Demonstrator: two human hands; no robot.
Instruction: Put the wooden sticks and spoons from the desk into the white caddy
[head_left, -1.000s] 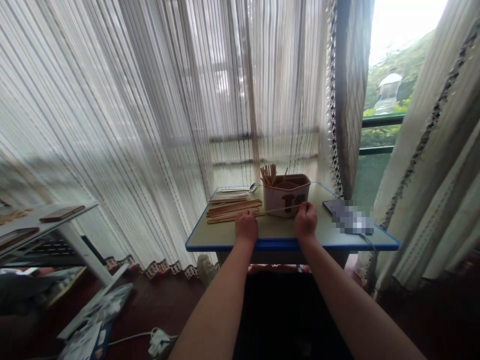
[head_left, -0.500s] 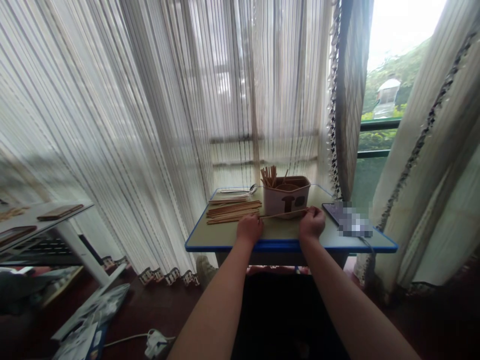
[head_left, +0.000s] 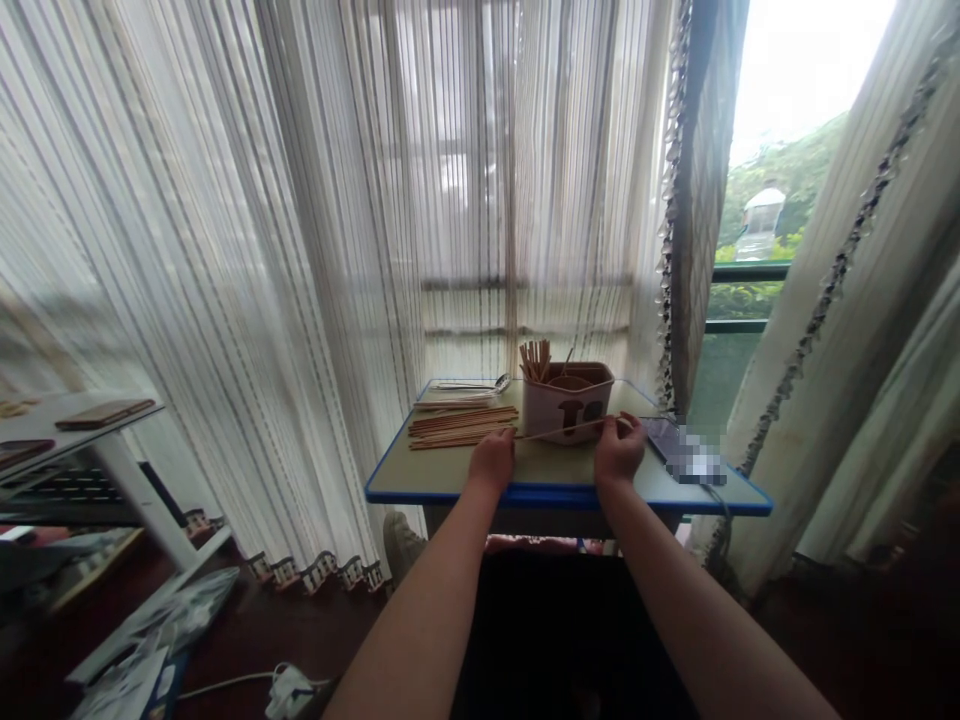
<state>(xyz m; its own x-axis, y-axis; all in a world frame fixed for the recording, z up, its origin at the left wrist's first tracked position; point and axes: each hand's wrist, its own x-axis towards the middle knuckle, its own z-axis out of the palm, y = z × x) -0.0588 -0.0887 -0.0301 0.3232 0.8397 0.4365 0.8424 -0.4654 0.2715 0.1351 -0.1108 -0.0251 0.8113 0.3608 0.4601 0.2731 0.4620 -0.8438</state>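
A thin wooden chopstick (head_left: 559, 431) stretches between my two hands, in front of a utensil holder, its right end a little higher. My left hand (head_left: 493, 458) pinches its left end. At the other end, the fingers of my right hand (head_left: 619, 448) are closed on it. Several loose chopsticks (head_left: 461, 425) lie side by side just beyond my left hand. The pinkish holder (head_left: 544, 412) has a brown mushroom print, and a bunch of chopsticks (head_left: 535, 360) stands in its left part.
Light-coloured sticks and a slotted metal spoon (head_left: 501, 383) lie at the back left of the blue-edged table (head_left: 559, 490). A phone with a cable (head_left: 686, 452) lies to the right. Another table (head_left: 124, 430) stands at far left. Curtains (head_left: 337, 250) hang behind. A power strip (head_left: 289, 690) is on the floor.
My right hand has moved slightly right, off the holder's front, and my left hand has drawn the chopstick clear of the loose pile. The camera view has shifted a little.
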